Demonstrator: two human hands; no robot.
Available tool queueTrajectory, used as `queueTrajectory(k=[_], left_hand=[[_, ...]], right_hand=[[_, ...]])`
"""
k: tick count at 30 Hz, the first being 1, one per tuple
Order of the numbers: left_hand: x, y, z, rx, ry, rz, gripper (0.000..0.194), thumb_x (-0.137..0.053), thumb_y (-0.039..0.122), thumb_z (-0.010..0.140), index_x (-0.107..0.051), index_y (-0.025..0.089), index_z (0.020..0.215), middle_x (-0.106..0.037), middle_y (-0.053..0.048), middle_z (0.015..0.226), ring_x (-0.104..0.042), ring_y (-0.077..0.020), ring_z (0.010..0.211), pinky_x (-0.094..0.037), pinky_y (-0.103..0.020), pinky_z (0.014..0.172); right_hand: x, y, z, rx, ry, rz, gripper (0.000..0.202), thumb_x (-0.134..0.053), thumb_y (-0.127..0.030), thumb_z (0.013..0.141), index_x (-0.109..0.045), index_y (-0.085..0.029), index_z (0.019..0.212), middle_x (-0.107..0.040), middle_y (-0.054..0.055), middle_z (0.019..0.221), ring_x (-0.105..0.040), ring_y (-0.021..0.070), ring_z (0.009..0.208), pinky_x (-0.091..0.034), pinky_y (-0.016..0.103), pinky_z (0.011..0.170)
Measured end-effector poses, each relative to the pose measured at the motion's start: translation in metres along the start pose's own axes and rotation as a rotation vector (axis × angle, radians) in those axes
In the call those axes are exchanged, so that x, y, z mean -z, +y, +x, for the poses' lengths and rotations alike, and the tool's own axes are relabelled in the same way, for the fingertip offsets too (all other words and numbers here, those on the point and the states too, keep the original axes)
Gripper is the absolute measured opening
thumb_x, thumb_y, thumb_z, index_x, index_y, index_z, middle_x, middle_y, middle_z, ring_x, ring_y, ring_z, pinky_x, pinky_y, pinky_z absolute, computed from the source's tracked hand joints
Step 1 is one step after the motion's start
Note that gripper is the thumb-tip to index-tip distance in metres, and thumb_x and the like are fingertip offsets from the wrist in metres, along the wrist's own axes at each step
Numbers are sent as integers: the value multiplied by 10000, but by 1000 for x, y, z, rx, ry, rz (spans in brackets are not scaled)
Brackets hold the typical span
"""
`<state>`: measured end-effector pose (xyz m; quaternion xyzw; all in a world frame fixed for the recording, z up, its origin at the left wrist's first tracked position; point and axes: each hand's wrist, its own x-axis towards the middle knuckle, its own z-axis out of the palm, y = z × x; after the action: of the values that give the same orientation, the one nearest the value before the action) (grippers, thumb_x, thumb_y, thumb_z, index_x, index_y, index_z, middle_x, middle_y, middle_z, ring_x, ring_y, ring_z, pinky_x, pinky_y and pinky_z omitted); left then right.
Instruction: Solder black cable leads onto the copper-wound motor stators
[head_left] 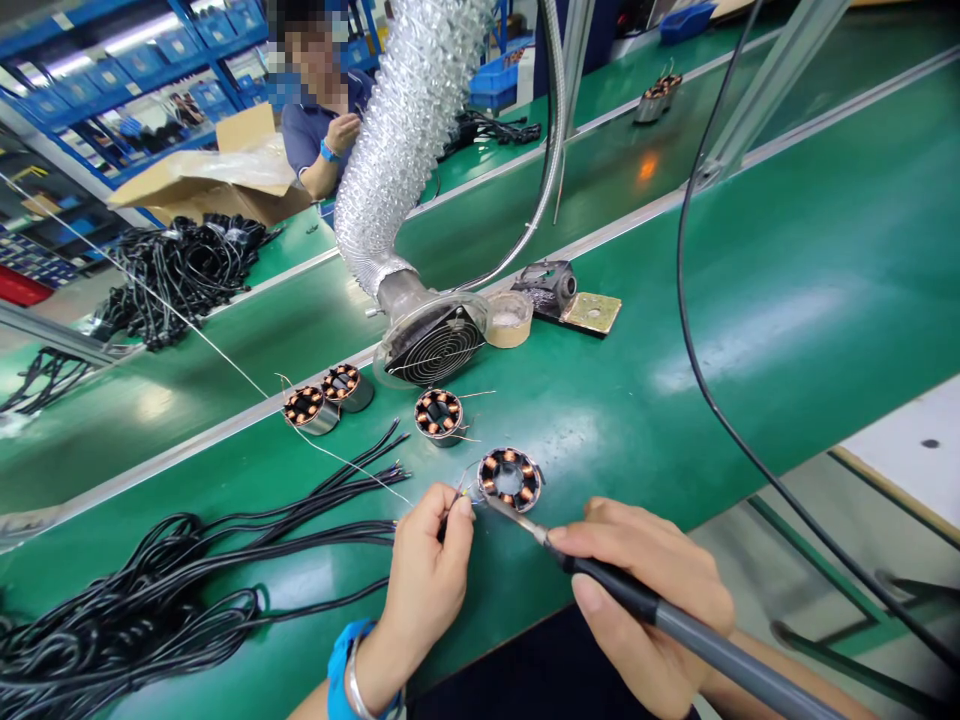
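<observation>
My right hand point(652, 600) is closed around the handle of a soldering iron point(611, 590), like a pen. Its tip reaches the left edge of a motor stator point(510, 480) with copper windings, lying on the green bench. My left hand point(427, 580) pinches the end of a black cable, whose thin coloured wires point(465, 493) show at the fingertips beside the stator. A thin strand of solder wire point(352, 463) runs down from the upper left to this hand; whether the fingers grip it too is hidden. Another stator point(440, 417) sits just behind.
Two more stators point(311, 410) stand near the rail. Black cables point(172, 590) lie at left. A fume duct point(405, 150) with a grilled inlet point(439, 345) hangs ahead, near a tape roll point(510, 320) and iron stand point(551, 290). A black cord point(686, 300) crosses at right. A co-worker point(322, 120) is opposite.
</observation>
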<state>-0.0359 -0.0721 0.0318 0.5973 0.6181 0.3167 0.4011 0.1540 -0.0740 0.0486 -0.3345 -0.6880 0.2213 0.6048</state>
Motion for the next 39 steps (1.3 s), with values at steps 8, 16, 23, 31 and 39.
queueTrajectory(k=[8, 16, 23, 31, 39], left_hand=[[0, -1, 0, 9, -3, 2, 344, -407, 442, 966, -482, 188, 746, -335, 54, 628, -303, -117, 585, -269, -234, 562], [0, -1, 1, 0, 8, 11, 332, -409, 427, 966, -471, 191, 740, -333, 56, 622, -307, -117, 585, -270, -234, 563], [-1, -5, 1, 3, 18, 31, 331, -407, 424, 966, -462, 197, 732, -350, 52, 626, -326, -118, 587, -280, -232, 570], [-1, -9, 1, -2, 16, 10, 359, -402, 458, 968, -459, 195, 731, -337, 49, 628, -323, -120, 589, -267, -238, 567], [4, -18, 1, 90, -117, -262, 387, -436, 536, 943, -511, 178, 816, -331, 59, 610, -291, -104, 562, -238, -236, 535]], right_hand=[[3, 3, -2, -7, 7, -18, 285, -524, -82, 738, -640, -143, 991, -544, 8, 612, -470, 130, 460, -351, 266, 438], [6, 5, -4, -29, -9, -26, 293, -528, -84, 752, -650, -152, 1009, -548, 14, 623, -481, 138, 485, -364, 270, 463], [10, 7, -2, -32, 11, -52, 277, -539, -102, 767, -647, -166, 1014, -548, 9, 631, -490, 143, 487, -378, 270, 458], [31, 65, 51, 48, 103, -252, 150, -589, -187, 838, -677, -193, 960, -672, 37, 781, -606, 161, 613, -487, 281, 553], [33, 162, 94, -101, -33, -427, 268, -587, -335, 906, -682, -195, 1114, -728, 60, 887, -703, 207, 779, -568, 332, 740]])
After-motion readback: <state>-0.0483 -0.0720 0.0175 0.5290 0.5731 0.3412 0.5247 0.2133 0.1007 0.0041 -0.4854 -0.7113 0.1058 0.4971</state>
